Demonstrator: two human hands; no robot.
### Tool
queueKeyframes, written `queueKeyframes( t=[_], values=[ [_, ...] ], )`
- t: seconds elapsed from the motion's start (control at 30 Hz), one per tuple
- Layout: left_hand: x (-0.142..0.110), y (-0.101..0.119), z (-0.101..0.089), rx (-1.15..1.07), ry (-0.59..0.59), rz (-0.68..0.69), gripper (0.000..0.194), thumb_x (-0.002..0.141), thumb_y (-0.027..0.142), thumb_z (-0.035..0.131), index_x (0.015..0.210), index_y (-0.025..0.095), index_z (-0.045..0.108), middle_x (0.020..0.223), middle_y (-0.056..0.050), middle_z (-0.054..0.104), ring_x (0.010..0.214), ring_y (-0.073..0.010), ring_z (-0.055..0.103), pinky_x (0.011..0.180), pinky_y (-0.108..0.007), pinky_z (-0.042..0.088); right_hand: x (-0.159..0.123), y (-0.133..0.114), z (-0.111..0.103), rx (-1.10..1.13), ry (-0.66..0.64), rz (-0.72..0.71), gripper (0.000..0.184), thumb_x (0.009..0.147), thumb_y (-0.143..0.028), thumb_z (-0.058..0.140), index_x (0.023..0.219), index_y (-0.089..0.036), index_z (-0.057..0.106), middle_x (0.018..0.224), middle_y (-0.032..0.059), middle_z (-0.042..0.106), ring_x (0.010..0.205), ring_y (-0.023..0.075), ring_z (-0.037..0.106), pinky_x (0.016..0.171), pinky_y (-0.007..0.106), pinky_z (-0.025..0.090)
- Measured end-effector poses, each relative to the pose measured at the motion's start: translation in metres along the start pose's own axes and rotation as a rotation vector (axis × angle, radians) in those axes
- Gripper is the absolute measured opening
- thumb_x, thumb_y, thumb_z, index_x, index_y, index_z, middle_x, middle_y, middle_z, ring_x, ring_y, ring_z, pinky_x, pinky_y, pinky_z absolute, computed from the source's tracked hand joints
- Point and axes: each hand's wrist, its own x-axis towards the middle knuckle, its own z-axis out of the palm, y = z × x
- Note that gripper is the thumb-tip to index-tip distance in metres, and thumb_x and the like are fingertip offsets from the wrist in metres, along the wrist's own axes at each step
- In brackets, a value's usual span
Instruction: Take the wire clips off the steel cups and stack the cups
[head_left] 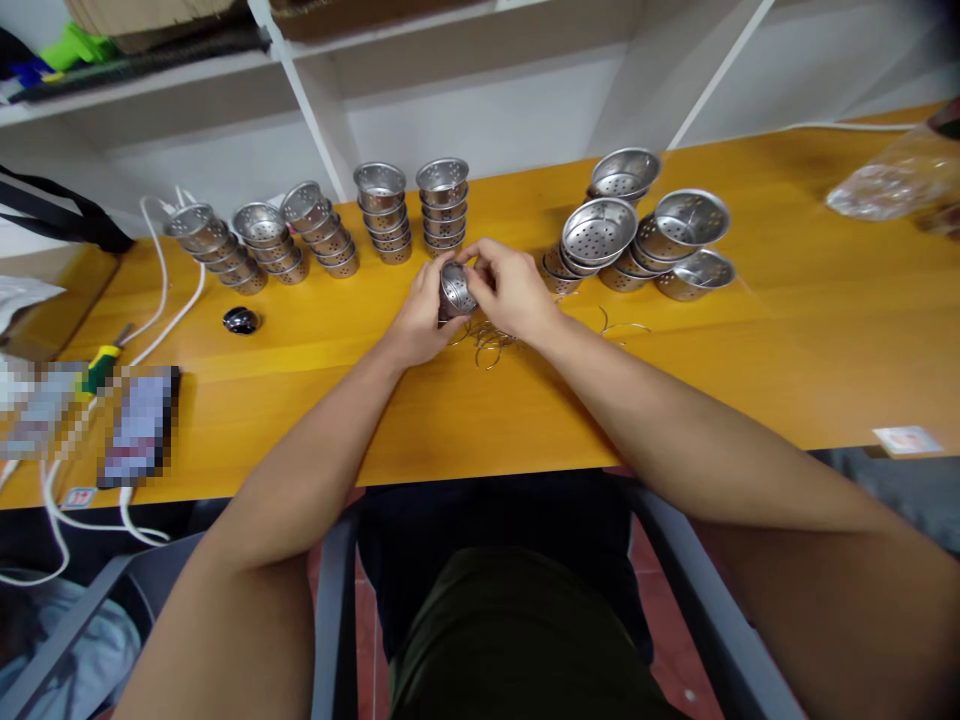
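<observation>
Between my two hands, above the middle of the table, is a small perforated metal cup (458, 288), tilted on its side. My left hand (420, 315) is wrapped round its left side. The fingers of my right hand (514, 285) close on its right and upper edge; whether they also hold a wire ring cannot be seen. A loose pile of thin wire rings (491, 345) lies just below the hands. Behind them stand two upright stacks of similar cups, the nearer one (442, 205) close to my fingertips and another stack (382, 210) to its left.
More cup stacks (262, 240) lean at the left. Wider perforated cups (600, 235) are grouped at the right. A shiny black object (241, 320), a phone (142, 425), a green-handled tool (99, 370) and white cables lie left. A plastic bag (885, 185) sits far right, below white shelves (480, 120).
</observation>
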Motion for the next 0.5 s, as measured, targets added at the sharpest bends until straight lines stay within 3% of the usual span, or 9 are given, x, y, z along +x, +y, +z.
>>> queueKeyframes(
  t=[0.2,0.37,0.5],
  values=[
    [-0.001,-0.003,0.005,0.029,-0.02,-0.018,0.111,0.117,0.09,0.072,0.194,0.028,0.023,0.195,-0.027,0.047,0.186,-0.0486,0.051,0.16,-0.07,0.039,0.002,0.009,0.006,0.059,0.002,0.031,0.014,0.114,-0.029,0.071,0.125,-0.026,0.078,0.09,0.0049,0.073,0.08,0.028,0.067,0.087,0.048,0.062],
    [-0.001,0.002,0.004,0.023,-0.047,-0.061,0.112,0.116,0.087,0.076,0.194,0.025,0.023,0.195,-0.028,0.047,0.187,-0.0493,0.049,0.161,-0.068,0.038,0.001,0.021,0.012,0.22,0.01,0.088,0.023,0.12,-0.05,0.072,0.126,-0.028,0.077,0.093,0.0066,0.073,0.08,0.0281,0.068,0.079,0.048,0.063],
    [0.0,0.004,0.003,0.014,-0.049,-0.072,0.109,0.115,0.072,0.085,0.194,0.026,0.025,0.195,-0.026,0.048,0.188,-0.0482,0.049,0.161,-0.066,0.037,0.001,0.027,0.016,0.317,-0.006,0.096,0.04,0.119,-0.069,0.073,0.124,-0.029,0.075,0.095,0.0078,0.075,0.078,0.0274,0.068,0.078,0.05,0.066]
  ],
)
